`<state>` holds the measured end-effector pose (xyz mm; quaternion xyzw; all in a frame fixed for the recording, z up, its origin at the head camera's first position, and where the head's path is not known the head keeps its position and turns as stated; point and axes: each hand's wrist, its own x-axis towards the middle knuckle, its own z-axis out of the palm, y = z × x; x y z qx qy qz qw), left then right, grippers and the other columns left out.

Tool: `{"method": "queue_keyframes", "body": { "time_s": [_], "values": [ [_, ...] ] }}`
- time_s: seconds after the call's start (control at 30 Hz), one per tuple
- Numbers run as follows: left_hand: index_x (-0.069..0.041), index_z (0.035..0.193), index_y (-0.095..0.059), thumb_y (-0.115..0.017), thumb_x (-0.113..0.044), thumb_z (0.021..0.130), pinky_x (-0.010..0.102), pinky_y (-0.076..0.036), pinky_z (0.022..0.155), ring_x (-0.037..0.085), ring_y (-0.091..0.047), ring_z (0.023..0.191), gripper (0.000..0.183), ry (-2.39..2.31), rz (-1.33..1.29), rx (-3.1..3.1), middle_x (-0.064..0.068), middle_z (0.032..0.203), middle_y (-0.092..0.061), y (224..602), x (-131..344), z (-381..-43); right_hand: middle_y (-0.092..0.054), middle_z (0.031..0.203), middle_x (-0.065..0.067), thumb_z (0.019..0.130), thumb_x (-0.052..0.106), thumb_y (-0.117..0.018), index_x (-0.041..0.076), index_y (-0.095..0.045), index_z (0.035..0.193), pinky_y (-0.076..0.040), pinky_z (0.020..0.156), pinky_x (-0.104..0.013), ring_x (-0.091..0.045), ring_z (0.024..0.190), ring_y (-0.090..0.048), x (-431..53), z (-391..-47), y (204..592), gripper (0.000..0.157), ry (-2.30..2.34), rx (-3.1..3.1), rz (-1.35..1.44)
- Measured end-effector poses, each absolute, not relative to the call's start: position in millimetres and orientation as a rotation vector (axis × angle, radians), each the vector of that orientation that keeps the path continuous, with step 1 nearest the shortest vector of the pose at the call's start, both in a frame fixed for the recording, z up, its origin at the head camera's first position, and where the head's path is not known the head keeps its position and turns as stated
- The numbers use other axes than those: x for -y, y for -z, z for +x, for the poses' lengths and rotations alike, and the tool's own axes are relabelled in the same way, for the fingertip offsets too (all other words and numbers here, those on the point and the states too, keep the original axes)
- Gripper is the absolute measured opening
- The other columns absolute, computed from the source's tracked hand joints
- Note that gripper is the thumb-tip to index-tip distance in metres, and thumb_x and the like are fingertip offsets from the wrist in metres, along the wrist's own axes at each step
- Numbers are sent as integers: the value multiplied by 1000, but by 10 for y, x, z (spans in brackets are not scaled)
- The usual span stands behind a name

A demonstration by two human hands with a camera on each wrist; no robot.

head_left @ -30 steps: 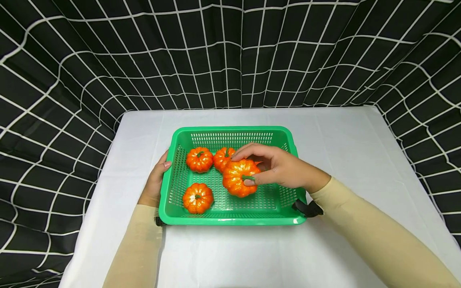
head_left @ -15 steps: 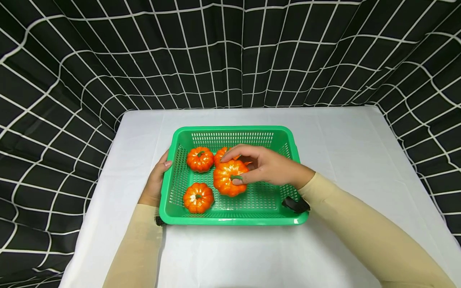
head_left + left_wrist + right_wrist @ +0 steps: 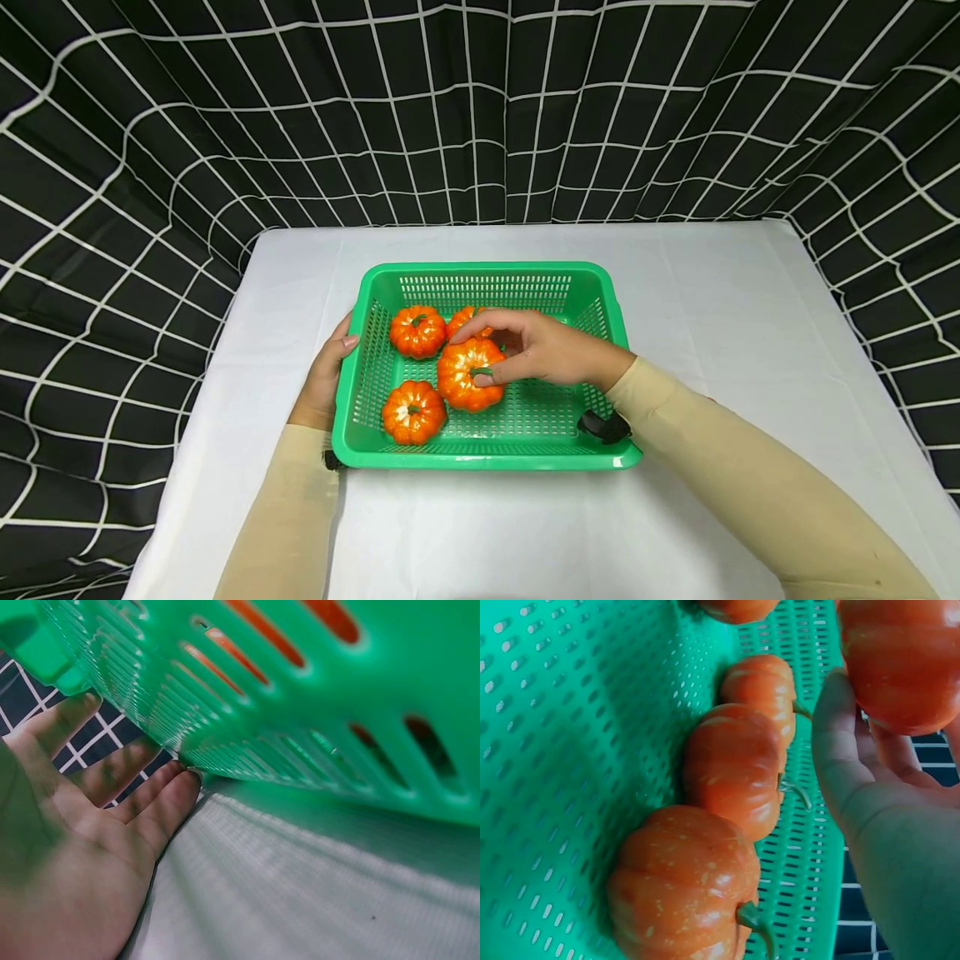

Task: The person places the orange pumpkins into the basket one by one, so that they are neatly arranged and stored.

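A small shiny orange pumpkin (image 3: 459,392) is in my right hand (image 3: 551,348), thumb beside its green stem and fingers across its far side. It hangs over the middle of the green plastic basket (image 3: 517,461). To its left are a front-left pumpkin (image 3: 413,413) and a back-left pumpkin (image 3: 417,332). Another pumpkin (image 3: 462,319) lies partly behind my right fingers. My left hand (image 3: 327,367) holds the basket's left rim, thumb over it. In the left wrist view, the fingers (image 3: 176,799) reach the slotted outer wall.
The right wrist view shows several pumpkins in the basket, with one pumpkin (image 3: 690,885) nearest that camera. A white cloth (image 3: 720,292) covers the table. Black curtains (image 3: 480,117) with white grid lines stand at the back and sides.
My right hand has carried its pumpkin leftward over the basket, close to the front-left and back pumpkins. The left hand and the basket have stayed in place.
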<state>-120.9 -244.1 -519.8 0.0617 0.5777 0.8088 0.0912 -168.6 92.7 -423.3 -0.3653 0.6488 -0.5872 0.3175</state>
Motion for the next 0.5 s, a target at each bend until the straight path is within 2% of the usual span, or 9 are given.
{"method": "queue_keyframes", "body": {
  "time_s": [0.3,0.5],
  "values": [
    [-22,175,-28,-31,-19,102,39,-57,99,26,-63,120,73,-2398,184,-1733,17,161,-47,5203,2446,-1214,-67,136,-3,94,14,-88,15,-71,141,-56,97,-49,-28,119,-62,-936,-1713,4294,51,1395,-1806,-932],
    [-20,175,-28,-30,-17,102,38,-59,95,26,-65,116,73,-2411,200,-1730,16,155,-53,5208,2455,-1219,-64,143,3,94,20,-89,18,-73,138,-48,109,-50,-24,132,-54,-927,-1708,4388,47,1281,-1845,-935]
  ]
}}
